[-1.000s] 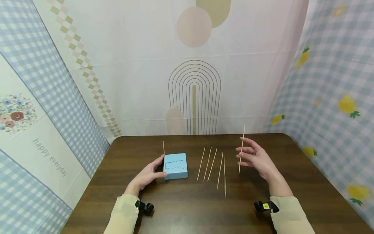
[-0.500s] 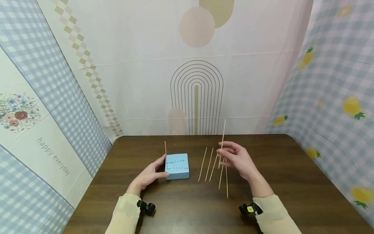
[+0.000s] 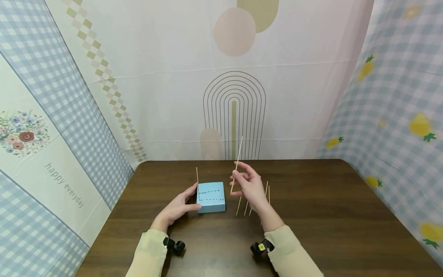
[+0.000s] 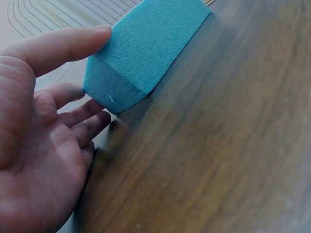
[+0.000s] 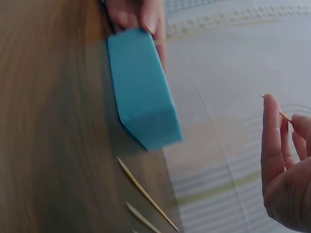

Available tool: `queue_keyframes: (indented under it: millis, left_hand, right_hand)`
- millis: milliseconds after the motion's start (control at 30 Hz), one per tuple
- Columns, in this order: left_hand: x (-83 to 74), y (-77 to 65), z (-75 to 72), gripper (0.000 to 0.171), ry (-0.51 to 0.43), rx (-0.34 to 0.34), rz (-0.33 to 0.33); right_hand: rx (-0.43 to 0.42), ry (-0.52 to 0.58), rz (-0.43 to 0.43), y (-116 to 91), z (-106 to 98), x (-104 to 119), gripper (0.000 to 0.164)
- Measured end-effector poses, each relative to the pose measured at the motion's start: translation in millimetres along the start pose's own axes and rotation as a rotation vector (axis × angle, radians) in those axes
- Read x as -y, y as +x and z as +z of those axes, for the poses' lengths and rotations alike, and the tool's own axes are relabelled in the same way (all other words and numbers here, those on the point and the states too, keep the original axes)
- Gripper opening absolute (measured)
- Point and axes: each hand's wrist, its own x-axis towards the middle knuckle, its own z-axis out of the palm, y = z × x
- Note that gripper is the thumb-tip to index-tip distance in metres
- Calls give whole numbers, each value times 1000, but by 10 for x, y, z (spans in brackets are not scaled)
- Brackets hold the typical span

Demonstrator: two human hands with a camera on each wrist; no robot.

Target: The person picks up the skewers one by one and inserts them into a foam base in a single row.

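A light-blue foam block (image 3: 212, 208) lies on the table, its top marked with two rows of dark dots. One bamboo skewer (image 3: 197, 176) stands upright in its left side. My left hand (image 3: 174, 207) grips the block's left end, thumb at the front corner and fingers along the far side; the left wrist view shows the thumb (image 4: 73, 46) pressed on the foam (image 4: 150, 43). Just right of the block and above the table, my right hand (image 3: 252, 189) pinches another skewer (image 3: 239, 154) between thumb and fingers, nearly upright and tilted slightly right at the top.
Several loose skewers (image 3: 238, 207) lie on the brown wooden table (image 3: 214, 246) beneath and behind my right hand and wrist, partly hidden by them. Two pointed skewer ends (image 5: 146, 194) show near the block in the right wrist view. A patterned cloth (image 3: 166, 96) hangs behind the table.
My right hand has carried its skewer leftward, over the loose skewers, to beside the block. The left hand keeps its grip on the block, and the view has shifted slightly.
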Motion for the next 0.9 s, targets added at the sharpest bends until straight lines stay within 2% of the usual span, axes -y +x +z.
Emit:
queue_keyframes:
  millis: [133,300,500,667,900]
  left_hand:
    - [-5,7,4,94,-2,-1,-1]
    - [-17,6,13,94,-16,-1,-12]
    - [-20,9,17,93,-25,1,-18]
    - [-14,16,-1,93,-28,-6,-16]
    - [-8,20,-8,93,-34,-7,-14]
  right_hand:
    - [-10,40,-6,25,181,-89,44]
    - [33,82,6,21,382,-163,52]
    - [94,59,31,0,583,-280,41]
    - [139,28,12,5,672,-394,35]
    - [157,-29,10,-2,713,-460,33]
